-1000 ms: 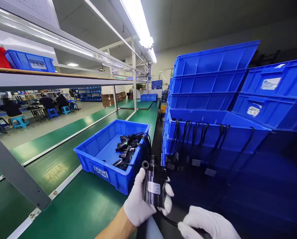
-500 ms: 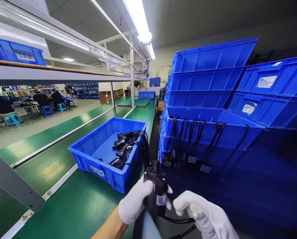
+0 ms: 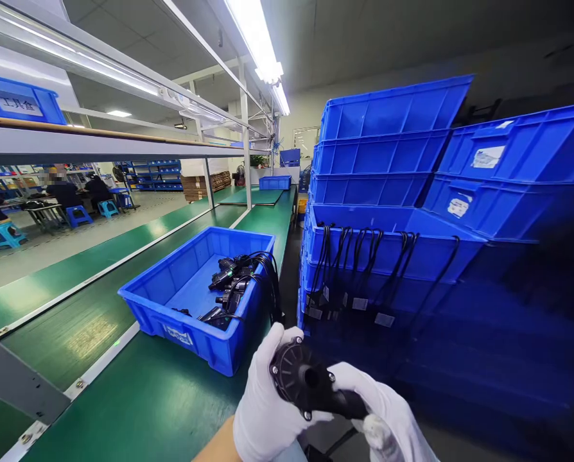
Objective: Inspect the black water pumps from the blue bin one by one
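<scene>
Both my hands wear white gloves and hold a small black cylindrical pump point(image 3: 306, 385) low in the middle of the view. Its round end cap with a central hole faces me. My left hand point(image 3: 262, 410) wraps round the pump's left side. My right hand point(image 3: 378, 417) grips its body from the right and below. A black cable point(image 3: 338, 441) trails down beneath the hands. Just ahead, a blue bin point(image 3: 191, 321) on the green belt holds several more black pumps point(image 3: 229, 285) with cables draped over its right wall.
Blue crates point(image 3: 388, 160) are stacked high on the right, with black cables and tags hanging over one crate's rim point(image 3: 364, 256). The green conveyor point(image 3: 137, 398) runs away ahead. A shelf point(image 3: 89, 144) overhead carries a labelled blue box point(image 3: 15, 99). People sit at tables far left.
The pump was upright in my left hand; it has been tipped over so its end cap faces me. My right hand came up from the cable and took hold of its body.
</scene>
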The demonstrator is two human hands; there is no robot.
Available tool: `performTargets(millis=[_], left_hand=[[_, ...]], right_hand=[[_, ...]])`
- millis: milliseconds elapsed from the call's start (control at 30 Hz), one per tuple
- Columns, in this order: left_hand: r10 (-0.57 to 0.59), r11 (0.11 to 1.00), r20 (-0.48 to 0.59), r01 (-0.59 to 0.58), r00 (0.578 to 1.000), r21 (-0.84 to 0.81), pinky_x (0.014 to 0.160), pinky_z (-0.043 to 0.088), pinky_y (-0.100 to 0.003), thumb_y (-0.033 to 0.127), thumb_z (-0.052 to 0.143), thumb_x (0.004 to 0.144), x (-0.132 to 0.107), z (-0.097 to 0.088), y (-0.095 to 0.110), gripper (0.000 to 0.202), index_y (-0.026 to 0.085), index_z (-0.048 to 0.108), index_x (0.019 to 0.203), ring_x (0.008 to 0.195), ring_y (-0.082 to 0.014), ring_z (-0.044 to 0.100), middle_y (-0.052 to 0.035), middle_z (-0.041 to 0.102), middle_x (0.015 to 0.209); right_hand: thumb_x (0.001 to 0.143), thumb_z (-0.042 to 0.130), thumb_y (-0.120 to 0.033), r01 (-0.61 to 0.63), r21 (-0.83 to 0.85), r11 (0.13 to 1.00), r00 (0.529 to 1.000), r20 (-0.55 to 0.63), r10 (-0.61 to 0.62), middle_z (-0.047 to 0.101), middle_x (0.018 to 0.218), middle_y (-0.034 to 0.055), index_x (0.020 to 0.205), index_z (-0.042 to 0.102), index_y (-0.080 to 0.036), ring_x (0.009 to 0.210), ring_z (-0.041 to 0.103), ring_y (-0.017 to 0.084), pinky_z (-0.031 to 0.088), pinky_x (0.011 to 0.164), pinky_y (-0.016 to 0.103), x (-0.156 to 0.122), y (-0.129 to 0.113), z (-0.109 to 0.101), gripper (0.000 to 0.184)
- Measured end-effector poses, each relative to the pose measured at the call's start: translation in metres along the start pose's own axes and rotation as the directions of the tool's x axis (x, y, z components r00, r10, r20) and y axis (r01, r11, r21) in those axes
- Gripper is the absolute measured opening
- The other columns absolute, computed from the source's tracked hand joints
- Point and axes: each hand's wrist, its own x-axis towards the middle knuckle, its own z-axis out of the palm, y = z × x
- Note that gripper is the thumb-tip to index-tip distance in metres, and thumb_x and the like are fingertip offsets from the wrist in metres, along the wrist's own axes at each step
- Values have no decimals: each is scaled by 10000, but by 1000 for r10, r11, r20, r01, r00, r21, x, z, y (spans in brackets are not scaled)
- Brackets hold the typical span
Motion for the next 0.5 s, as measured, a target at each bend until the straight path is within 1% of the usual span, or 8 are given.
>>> performTargets(millis=[67, 100, 200, 267, 333, 433, 500], left_hand=[[8, 999, 28, -9, 1000, 39, 1256, 335, -435, 298, 942, 684, 0, 0, 0, 1061, 167, 252, 1480, 1426, -296, 509, -246, 489, 1514], [6, 999, 35, -7, 999, 38, 1259, 330, -433, 321, 936, 699, 0, 0, -1, 1058, 176, 238, 1480, 1432, -287, 504, -243, 480, 1524], [-9, 1000, 43, 8, 999, 20, 1270, 311, -427, 316, 935, 705, 0, 1, -5, 1065, 189, 226, 1490, 1445, -280, 490, -238, 461, 1542], [-7, 1000, 45, 8, 999, -11, 1276, 301, -432, 281, 934, 703, -1, 1, -8, 1067, 178, 233, 1501, 1451, -288, 482, -244, 448, 1547], [17, 999, 44, -15, 999, -46, 1274, 302, -444, 227, 935, 688, -1, 1, -11, 1062, 157, 272, 1514, 1445, -308, 485, -250, 457, 1535], [59, 995, 30, -57, 998, -82, 1264, 312, -468, 102, 928, 630, -2, 2, -13, 1060, 136, 362, 1527, 1414, -345, 509, -245, 499, 1496], [70, 993, 15, -68, 997, -100, 1264, 305, -485, 35, 912, 597, -2, 2, -14, 1065, 135, 401, 1526, 1403, -359, 517, -237, 517, 1481]], right_hand=[[828, 331, -977, 5, -20, 1000, 1000, -15, -6, 588, 707, 96, 912, 711, -174, 710, 648, 226, 544, 610, 249, -1, -1, -2, 893], [826, 330, -978, 4, -22, 1000, 1000, -17, -4, 585, 702, 94, 913, 713, -174, 702, 646, 224, 543, 607, 249, -2, 0, -2, 896], [844, 339, -956, -5, 14, 1000, 1000, 2, 5, 591, 681, 89, 910, 726, -169, 662, 644, 212, 544, 592, 242, -6, 2, -2, 880], [884, 330, -917, 21, 87, 996, 999, 45, -25, 593, 653, 78, 899, 739, -170, 614, 637, 190, 541, 577, 223, -7, 3, 0, 851], [940, 308, -859, 73, 189, 979, 993, 74, -88, 628, 668, 64, 891, 753, -189, 595, 649, 161, 541, 581, 189, -4, 2, 3, 806], [969, 335, -811, 119, 306, 945, 989, 51, -141, 686, 707, 26, 858, 753, -219, 593, 685, 131, 537, 581, 137, 5, -6, 5, 734], [950, 346, -827, 117, 320, 940, 989, 45, -139, 694, 694, 13, 815, 734, -213, 574, 691, 131, 535, 565, 129, 9, -10, 5, 740]])
